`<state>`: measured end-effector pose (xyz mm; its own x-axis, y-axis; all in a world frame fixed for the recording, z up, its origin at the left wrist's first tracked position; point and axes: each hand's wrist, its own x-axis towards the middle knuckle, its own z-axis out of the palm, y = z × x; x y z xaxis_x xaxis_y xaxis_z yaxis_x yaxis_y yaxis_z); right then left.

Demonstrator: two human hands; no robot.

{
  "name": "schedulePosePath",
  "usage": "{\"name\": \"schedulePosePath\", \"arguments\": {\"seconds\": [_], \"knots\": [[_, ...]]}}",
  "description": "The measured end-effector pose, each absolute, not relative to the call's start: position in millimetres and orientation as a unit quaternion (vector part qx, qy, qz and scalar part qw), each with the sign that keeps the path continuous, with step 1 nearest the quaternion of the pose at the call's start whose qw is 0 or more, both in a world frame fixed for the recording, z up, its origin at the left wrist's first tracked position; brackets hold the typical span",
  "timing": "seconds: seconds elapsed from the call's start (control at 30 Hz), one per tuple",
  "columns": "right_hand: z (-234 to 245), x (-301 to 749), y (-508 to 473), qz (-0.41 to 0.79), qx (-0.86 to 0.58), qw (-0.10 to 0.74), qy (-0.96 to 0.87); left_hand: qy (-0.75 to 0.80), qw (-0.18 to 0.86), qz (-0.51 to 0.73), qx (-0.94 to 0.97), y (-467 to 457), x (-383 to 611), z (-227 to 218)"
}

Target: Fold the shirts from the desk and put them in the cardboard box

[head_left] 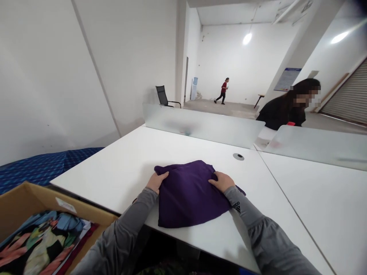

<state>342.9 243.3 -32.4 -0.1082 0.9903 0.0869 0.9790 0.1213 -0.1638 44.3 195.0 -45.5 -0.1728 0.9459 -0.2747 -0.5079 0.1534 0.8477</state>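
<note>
A dark purple cloth (190, 198), perhaps a garment, lies partly raised at the near edge of the white table. My left hand (156, 180) grips its upper left side, thumb on top and fingers hidden behind the fabric. On the other side, my right hand (222, 181) pinches the cloth near its upper right corner. A bit of the purple fabric sticks out beyond my right wrist. The cloth's lower edge hangs at the front rim of the table.
Left of the table stands a cardboard box (106, 215) with colourful clothes (43, 240). Frosted dividers (206, 124) line the table's back edge. A cable hole (238, 156) is at the back right. One person (279, 109) is behind the divider; another person (223, 91) walks farther off.
</note>
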Motion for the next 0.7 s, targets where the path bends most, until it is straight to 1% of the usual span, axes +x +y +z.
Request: {"name": "schedulePosePath", "arguments": {"seconds": [0.1,0.17,0.2,0.27,0.33,0.47,0.53,0.7], "knots": [[-38,345,235,0.009,-0.664,0.136,-0.735,0.429,0.583,0.613,0.317,206,44,-45],[-40,355,227,-0.015,-0.679,0.169,-0.714,0.433,0.548,0.609,0.375,216,44,-48],[-40,360,223,-0.022,-0.691,0.173,-0.702,0.447,0.530,0.606,0.389,222,44,-51],[-38,368,217,-0.027,-0.718,0.152,-0.678,0.476,0.511,0.596,0.395,233,44,-58],[-33,371,216,-0.043,-0.732,0.141,-0.665,0.484,0.520,0.585,0.392,241,45,-64],[-18,355,237,-0.074,-0.695,0.188,-0.690,0.465,0.550,0.558,0.412,243,47,-62],[-17,342,260,-0.059,-0.677,0.198,-0.706,0.450,0.569,0.542,0.424,241,47,-57],[-34,319,311,0.030,-0.629,0.188,-0.754,0.424,0.597,0.522,0.438,236,41,-52]]}}
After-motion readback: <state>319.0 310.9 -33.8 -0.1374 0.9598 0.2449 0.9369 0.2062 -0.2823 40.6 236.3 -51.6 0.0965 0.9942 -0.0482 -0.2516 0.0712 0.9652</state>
